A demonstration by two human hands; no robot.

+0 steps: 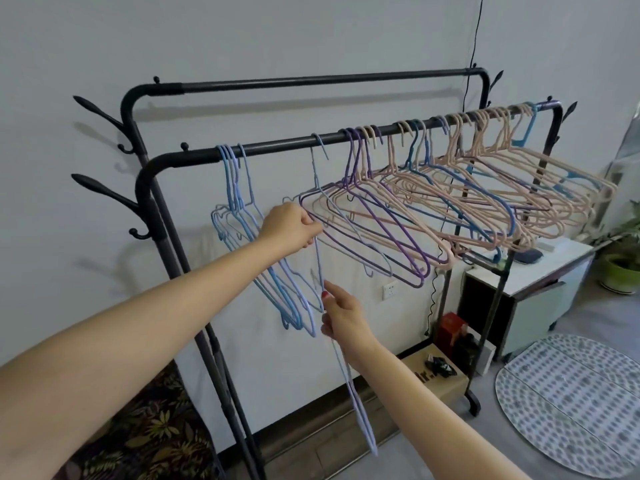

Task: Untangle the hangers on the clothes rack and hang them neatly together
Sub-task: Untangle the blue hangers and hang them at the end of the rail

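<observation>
Nearest to the camera, the right hand (pixel 341 315) holds a pale lilac hanger (pixel 349 372) by its upper part; thumb and fingers are closed narrow on the wire. This hanger is off the rail and hangs almost vertical, its long axis going down from the hand toward the floor.

A bit further, the left hand (pixel 289 230) pinches the near corner of the purple hanger (pixel 374 233), at the left end of the tangled bunch (pixel 485 199), fingers curled tight on it. Just left of this hand, approx. four or five blue hangers (pixel 239 216) hang together already near the left end of the front rail (pixel 346 136).

Furthest, the pink, blue and purple hangers of the bunch lie splayed and interlocked toward the right end of the rail, almost horizontal.

The rail is straight above the right hand, so the free hanger must prob. go up, hook first, into the gap between the blue group and the single grey hanger (pixel 317 168). The right hand is nearer for that; the left one keeps the bunch aside.
</observation>
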